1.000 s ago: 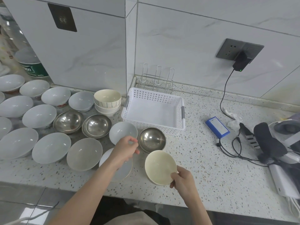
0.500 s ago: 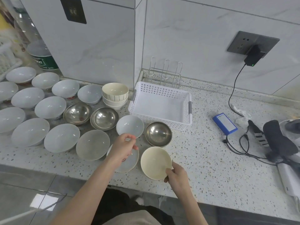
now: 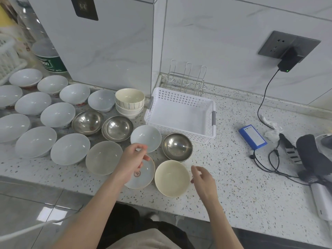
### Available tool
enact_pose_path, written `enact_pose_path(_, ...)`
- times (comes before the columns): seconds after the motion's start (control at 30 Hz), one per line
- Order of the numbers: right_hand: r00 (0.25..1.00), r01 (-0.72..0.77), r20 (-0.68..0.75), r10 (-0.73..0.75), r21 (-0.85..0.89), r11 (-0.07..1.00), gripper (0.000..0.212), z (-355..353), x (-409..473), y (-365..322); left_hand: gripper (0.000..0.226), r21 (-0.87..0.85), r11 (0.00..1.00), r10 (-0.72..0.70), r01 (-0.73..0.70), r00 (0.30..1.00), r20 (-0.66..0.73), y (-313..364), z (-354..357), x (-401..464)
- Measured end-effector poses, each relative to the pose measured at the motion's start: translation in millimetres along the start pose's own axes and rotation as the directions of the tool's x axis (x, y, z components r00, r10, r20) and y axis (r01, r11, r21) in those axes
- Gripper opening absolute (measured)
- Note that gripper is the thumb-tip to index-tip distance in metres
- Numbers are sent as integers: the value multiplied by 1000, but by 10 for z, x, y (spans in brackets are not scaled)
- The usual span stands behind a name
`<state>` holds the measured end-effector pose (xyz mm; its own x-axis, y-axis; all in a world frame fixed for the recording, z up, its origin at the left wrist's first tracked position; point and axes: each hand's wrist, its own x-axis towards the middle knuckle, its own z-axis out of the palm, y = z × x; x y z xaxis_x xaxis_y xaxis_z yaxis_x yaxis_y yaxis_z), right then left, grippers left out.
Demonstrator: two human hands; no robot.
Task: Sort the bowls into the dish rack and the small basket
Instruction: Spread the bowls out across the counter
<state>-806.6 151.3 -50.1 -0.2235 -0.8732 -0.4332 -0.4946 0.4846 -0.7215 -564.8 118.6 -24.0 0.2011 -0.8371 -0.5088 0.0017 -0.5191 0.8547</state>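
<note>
A cream bowl (image 3: 171,177) rests on the counter near the front edge. My right hand (image 3: 203,178) hovers just right of it, fingers apart, holding nothing. My left hand (image 3: 132,161) is loosely curled over a small white bowl with a red mark (image 3: 142,174), and I cannot tell if it touches it. A steel bowl (image 3: 177,147) and a white bowl (image 3: 145,138) sit in front of the white perforated basket (image 3: 181,112). The wire dish rack (image 3: 186,81) stands behind the basket. Several white bowls (image 3: 70,149) and steel bowls (image 3: 117,128) spread to the left.
A stack of cream bowls (image 3: 130,103) stands left of the basket. A blue battery pack (image 3: 252,136), black cables (image 3: 269,160) and dark gear lie on the right. A charger (image 3: 289,61) is plugged into the wall socket. A bottle (image 3: 48,56) stands far left.
My right hand has let go of the cream bowl, which now sits on the counter, and has drawn slightly to the right. My left hand stays over the small white bowl.
</note>
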Motion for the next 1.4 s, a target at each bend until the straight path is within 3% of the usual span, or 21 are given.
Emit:
enact_pose_path(0.37, 999, -50, 14, 48, 180, 982, 40, 181, 270, -298, 12, -16, 1000, 4, -4, 1000, -17, 108, -317, 93)
enact_pose_path(0.57, 978, 7, -208, 34, 190, 982, 42, 213, 272, -443, 15, -13, 1000, -8, 8, 1000, -26, 268, -563, 343)
enact_pose_path(0.73, 965, 86, -263, -13, 264, 961, 34, 355, 267, -810, 42, 49, 999, 11, -6, 996, -86, 585, -855, 777)
enact_pose_path(0.83, 969, 100, -245, -33, 264, 959, 36, 518, 282, -1048, 64, 149, 989, 0, 4, 1000, -25, 808, -987, 1078)
enact_pose_path(1.0, 971, 89, -239, -21, 275, 957, 32, 774, 327, -1373, 76, 295, 955, -54, 40, 998, 39, 1073, -1000, 1430)
enact_pose_path(1.2, 971, 100, -239, -32, 276, 956, 30, 981, 312, -1548, 46, 263, 963, 38, -61, 995, 93, 1105, -956, 1658)
enact_pose_path(1.4, 972, 67, -235, 0, 277, 959, 28, 1111, 287, -1674, 42, 206, 973, 79, -103, 989, 126, 1129, -1001, 1762)
